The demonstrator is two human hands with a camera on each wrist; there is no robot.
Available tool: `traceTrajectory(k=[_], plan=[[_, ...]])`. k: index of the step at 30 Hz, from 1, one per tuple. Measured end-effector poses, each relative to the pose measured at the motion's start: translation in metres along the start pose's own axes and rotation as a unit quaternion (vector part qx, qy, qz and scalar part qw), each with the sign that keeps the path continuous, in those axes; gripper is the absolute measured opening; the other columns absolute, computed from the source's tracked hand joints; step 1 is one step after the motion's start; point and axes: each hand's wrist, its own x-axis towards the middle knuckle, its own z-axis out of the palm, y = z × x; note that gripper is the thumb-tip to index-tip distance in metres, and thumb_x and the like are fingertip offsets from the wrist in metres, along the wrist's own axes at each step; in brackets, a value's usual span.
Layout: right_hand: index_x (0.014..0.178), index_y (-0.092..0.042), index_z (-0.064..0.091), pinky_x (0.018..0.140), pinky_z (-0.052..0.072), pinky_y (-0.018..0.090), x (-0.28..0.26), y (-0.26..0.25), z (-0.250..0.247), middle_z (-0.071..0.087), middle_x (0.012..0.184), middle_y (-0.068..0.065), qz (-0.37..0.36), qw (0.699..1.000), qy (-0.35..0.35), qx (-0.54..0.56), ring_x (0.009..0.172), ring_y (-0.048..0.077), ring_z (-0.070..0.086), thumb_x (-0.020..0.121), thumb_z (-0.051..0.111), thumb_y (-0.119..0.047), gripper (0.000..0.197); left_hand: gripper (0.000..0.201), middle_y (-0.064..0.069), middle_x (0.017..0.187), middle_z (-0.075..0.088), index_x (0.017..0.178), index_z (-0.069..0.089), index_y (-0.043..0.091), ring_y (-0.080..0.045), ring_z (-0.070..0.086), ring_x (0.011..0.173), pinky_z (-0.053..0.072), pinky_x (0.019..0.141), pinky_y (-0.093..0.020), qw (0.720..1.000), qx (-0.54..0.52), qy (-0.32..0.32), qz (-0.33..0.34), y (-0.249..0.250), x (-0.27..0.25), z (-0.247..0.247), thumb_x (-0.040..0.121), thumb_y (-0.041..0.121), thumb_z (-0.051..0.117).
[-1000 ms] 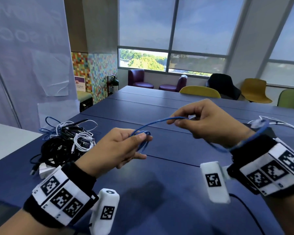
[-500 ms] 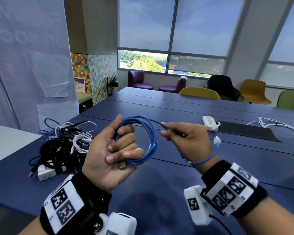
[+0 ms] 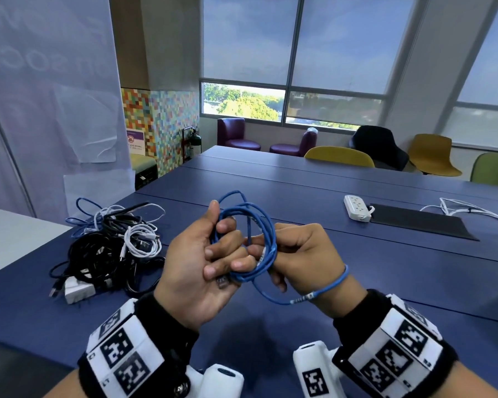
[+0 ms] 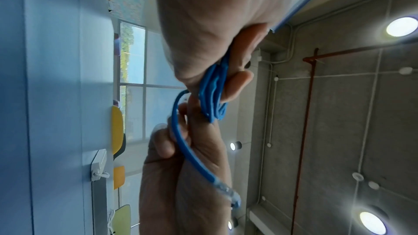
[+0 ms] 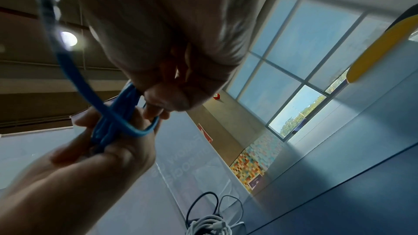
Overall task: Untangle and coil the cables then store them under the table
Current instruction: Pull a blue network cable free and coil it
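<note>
A blue network cable is wound into a small coil held above the blue table. My left hand grips the coil, its fingers curled through the loops. My right hand pinches the cable's loose tail where it crosses the coil. The tail runs under my right wrist and ends in a clear plug. A tangled pile of black, white and blue cables lies on the table to the left.
A white power strip and a black mat lie at the right, with white cords beyond. Chairs line the far table edge. A white adapter sits at the pile's front.
The stretched cable has been wound into a coil in my left hand. My right hand has moved in close to the coil, bringing the loose tail across it.
</note>
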Motion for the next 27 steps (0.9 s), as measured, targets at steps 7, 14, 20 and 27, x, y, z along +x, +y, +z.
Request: traceTrajectory(k=[7, 14, 20, 27], plan=[[0.116, 0.006, 0.064, 0.065, 0.054, 0.036, -0.011, -0.014, -0.013, 0.059, 0.111, 0.039, 0.165, 0.965, -0.131, 0.153, 0.077, 0.029, 0.062, 0.078, 0.056, -0.004, 0.040, 0.043, 0.008, 0.040, 0.020, 0.066, 0.042, 0.015, -0.004, 0.019, 0.026, 0.031, 0.038, -0.018, 0.998, 0.021, 0.037, 0.038, 0.003, 0.002, 0.005, 0.099, 0.042, 0.041], [0.143, -0.026, 0.041, 0.042, 0.050, 0.027, -0.019, -0.019, -0.008, 0.064, 0.083, 0.016, 0.213, 0.960, -0.158, 0.085, 0.049, 0.024, 0.060, 0.083, 0.069, 0.007, 0.075, 0.040, 0.006, 0.047, 0.021, 0.073, 0.042, 0.016, -0.007, 0.019, 0.032, 0.043, 0.046, -0.020, 0.989, 0.037, 0.096, 0.109, 0.005, 0.011, -0.004, 0.102, 0.042, 0.038], [0.089, 0.001, 0.065, 0.041, 0.053, 0.029, -0.027, -0.013, -0.007, 0.064, 0.066, 0.023, 0.192, 0.971, -0.142, -0.029, 0.043, 0.024, 0.060, 0.089, 0.069, -0.009, 0.011, 0.034, 0.004, 0.054, 0.028, 0.075, 0.043, 0.015, -0.008, 0.025, 0.039, 0.059, 0.072, -0.036, 0.984, 0.034, 0.094, 0.145, 0.007, 0.016, -0.011, 0.104, 0.034, 0.039], [0.113, 0.003, 0.062, 0.063, 0.056, 0.031, -0.031, -0.025, -0.024, 0.073, 0.105, 0.019, 0.143, 0.967, -0.206, 0.036, 0.074, 0.025, 0.069, 0.088, 0.052, -0.001, 0.027, 0.017, -0.022, 0.088, 0.073, 0.093, 0.044, 0.006, -0.033, 0.070, 0.073, 0.057, 0.077, -0.040, 0.959, 0.217, 0.053, 0.172, 0.010, 0.013, -0.014, 0.103, 0.017, 0.037]])
